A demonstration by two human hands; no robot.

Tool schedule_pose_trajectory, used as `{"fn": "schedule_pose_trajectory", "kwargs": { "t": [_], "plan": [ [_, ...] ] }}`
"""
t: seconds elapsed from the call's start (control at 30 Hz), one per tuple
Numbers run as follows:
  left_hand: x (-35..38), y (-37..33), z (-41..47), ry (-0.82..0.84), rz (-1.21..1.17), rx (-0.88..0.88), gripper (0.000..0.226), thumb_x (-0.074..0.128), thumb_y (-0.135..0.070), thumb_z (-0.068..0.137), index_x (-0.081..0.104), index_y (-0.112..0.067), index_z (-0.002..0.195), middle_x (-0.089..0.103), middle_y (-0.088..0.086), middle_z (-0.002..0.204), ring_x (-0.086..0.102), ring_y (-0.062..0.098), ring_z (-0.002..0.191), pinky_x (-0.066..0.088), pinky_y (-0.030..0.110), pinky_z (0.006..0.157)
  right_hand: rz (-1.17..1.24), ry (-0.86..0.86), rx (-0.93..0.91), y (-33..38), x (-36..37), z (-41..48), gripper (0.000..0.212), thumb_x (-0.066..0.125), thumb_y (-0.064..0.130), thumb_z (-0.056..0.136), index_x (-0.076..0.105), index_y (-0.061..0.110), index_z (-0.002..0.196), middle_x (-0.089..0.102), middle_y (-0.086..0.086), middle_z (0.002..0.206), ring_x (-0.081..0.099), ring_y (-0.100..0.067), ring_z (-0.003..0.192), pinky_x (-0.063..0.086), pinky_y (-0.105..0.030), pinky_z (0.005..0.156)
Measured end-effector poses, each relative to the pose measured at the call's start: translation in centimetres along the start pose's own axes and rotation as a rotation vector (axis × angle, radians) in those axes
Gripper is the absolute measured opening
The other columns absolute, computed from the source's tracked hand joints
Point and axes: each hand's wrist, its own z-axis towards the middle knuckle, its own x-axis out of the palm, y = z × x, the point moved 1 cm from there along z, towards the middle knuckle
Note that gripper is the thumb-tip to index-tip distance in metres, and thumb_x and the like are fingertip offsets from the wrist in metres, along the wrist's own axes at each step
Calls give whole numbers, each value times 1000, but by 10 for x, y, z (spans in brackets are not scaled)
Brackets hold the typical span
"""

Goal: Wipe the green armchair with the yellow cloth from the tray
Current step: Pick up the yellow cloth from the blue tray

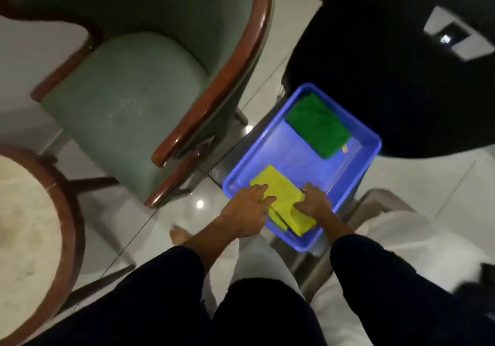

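Both hands on the folded yellow cloth (284, 195) in the blue tray (356, 168), left hand (247, 209) pressing flat with fingers spread, right hand (314, 201) curled gripping its edge (green cloth (318, 125) at the far end), green armchair (128, 91) beside.

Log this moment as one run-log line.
stage: pickup | left hand and right hand: on yellow cloth in blue tray | green armchair: unwiped

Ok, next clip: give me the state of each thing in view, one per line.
Yellow cloth: folded, in the tray's near end, under both hands.
Green cloth: folded, at the tray's far end, untouched.
Tray: holds both cloths.
Armchair: seat unoccupied, droplets on the cushion.
Left hand: fingers on the yellow cloth.
Right hand: curled on the yellow cloth's right edge.
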Motion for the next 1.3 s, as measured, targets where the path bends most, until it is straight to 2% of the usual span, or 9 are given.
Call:
{"fn": "schedule_pose_trajectory", "kwargs": {
  "t": [0.07, 0.17, 0.43, 0.57, 0.7, 0.83, 1.0, 1.17, 1.3],
  "plan": [
    [8, 1, -9, 69, 26, -9, 61, 44, -30, 93, 29, -22, 151, 16, 15, 163, 22, 25, 149, 25, 38, 115, -45, 78, 32, 1, 6, 0, 72, 71, 33, 77, 37, 10, 136, 51, -18, 134, 48, -37, 128, 39, -50, 104],
    [6, 10, -18, 76, 47, -60, 59, 45, -31, 93, 32, -21, 150, 23, 15, 160, 26, 28, 146, 30, 41, 112, -152, 62, -15, 7, 5, -9, 42, 64, 30, 78, 53, 15, 116, 57, -13, 125, 52, -35, 120, 36, -47, 98],
    [-45, 37, -13, -106, -28, -66, 90, 69, -27, 78, 20, -23, 154, 26, 6, 160, 24, 26, 147, 26, 43, 114, -373, -119, -671, 71, -40, -55, 28, 59, 27, 86, 59, 19, 112, 60, -11, 107, 63, -36, 94, 47, -38, 64],
    [-59, 62, -37, -183, -42, -142, 52, 66, -35, 79, 54, -25, 129, 58, -1, 137, 41, 21, 139, 17, 43, 117, -138, -140, -800, 108, -87, -88, 34, 58, 36, 74, 69, 23, 103, 71, -4, 99, 68, -29, 91, 55, -42, 70],
    [-67, 111, -102, -299, -617, -267, 21, 74, -24, 77, 73, -22, 98, 76, -2, 92, 70, 12, 86, 53, 27, 84, 30, -107, -769, 158, -105, -103, 25, 70, 9, 69, 69, 29, 83, 72, 11, 83, 66, -14, 79, 56, -39, 80],
    [-56, 179, -203, -498, -1271, -377, 17, 75, -7, 81, 72, -11, 97, 68, 0, 71, 58, 7, 59, 47, 19, 56, 208, -1, -760, 238, -70, -119, 50, 77, 1, 72, 61, 44, 91, 67, 18, 92, 60, 5, 85, 47, -19, 82],
    [12, 275, -324, -901, -1585, -631, 32, 74, -7, 81, 67, -6, 113, 69, -1, 79, 66, -1, 64, 50, 12, 57, 447, 50, -710, 379, 45, -144, 56, 77, 9, 78, 45, 33, 117, 65, -2, 106, 63, -17, 93, 53, -39, 87],
    [102, 365, -381, -880, -1666, -801, 29, 77, -4, 78, 68, -8, 105, 65, -1, 88, 58, 18, 93, 50, 11, 60, 210, 62, -633, 512, 167, -137, 49, 67, 6, 81, 48, 14, 126, 64, -12, 110, 62, -34, 105, 50, -43, 94],
    [143, 429, -391, -911, -1246, -1033, 38, 73, -9, 81, 65, -6, 118, 66, 13, 121, 59, 27, 116, 47, 24, 93, 59, -233, -576, 575, 223, -123, 44, 58, 19, 90, 46, 11, 131, 57, -19, 126, 55, -38, 116, 43, -47, 97]
  ]
}}
